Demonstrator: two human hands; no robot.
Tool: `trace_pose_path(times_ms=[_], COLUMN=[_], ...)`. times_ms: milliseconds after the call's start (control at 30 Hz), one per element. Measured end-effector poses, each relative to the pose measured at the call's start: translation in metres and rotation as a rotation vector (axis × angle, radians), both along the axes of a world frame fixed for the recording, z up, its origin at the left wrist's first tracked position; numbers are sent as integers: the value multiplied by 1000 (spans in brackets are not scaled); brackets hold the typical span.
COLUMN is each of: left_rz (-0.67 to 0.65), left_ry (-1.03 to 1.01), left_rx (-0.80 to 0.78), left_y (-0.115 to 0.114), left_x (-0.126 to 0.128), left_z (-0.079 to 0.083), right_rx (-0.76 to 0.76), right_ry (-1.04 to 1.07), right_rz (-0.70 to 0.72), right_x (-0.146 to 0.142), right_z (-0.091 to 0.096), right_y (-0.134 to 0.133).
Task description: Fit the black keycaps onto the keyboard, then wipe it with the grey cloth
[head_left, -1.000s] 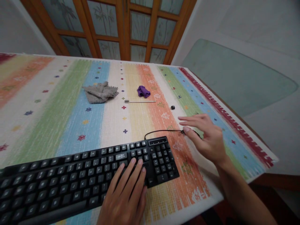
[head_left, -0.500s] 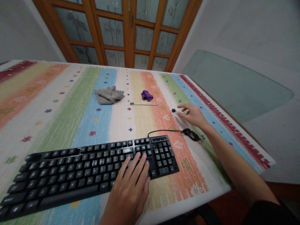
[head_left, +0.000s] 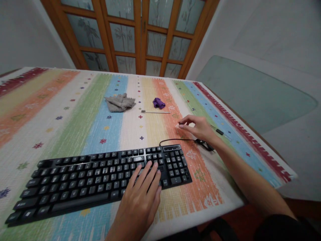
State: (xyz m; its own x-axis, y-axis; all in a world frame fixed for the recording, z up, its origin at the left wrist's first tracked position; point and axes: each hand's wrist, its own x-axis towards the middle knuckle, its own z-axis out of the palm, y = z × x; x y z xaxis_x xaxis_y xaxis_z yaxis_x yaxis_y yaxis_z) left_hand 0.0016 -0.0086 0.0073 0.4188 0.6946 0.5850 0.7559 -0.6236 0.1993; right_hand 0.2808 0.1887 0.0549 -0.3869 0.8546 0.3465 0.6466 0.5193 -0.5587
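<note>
Touching keyboard (head_left: 87, 180), left hand (head_left: 140, 204); right hand (head_left: 198, 127) perhaps pinching.

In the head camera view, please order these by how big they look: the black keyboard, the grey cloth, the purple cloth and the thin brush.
1. keyboard, by far, though nearest the camera.
2. grey cloth.
3. purple cloth and brush: not ranked; the brush is longer but much thinner.

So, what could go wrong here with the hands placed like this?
The right hand pinches at the tablecloth with its wrist beside the coiled cable; drawing back might snag it and tug the keyboard. Anything in its fingertips is too small to see and could get lost on the busy pattern.
</note>
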Motion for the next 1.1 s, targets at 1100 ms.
trace_pose_path(times_ms=[1100], left_rz=[-36], left_ry=[-3], left_rx=[-13], left_y=[-4], left_x=[-1], left_z=[3], right_rx=[418], right_ry=[-241], right_rz=[264], right_x=[-61], right_z=[-10], right_y=[-114])
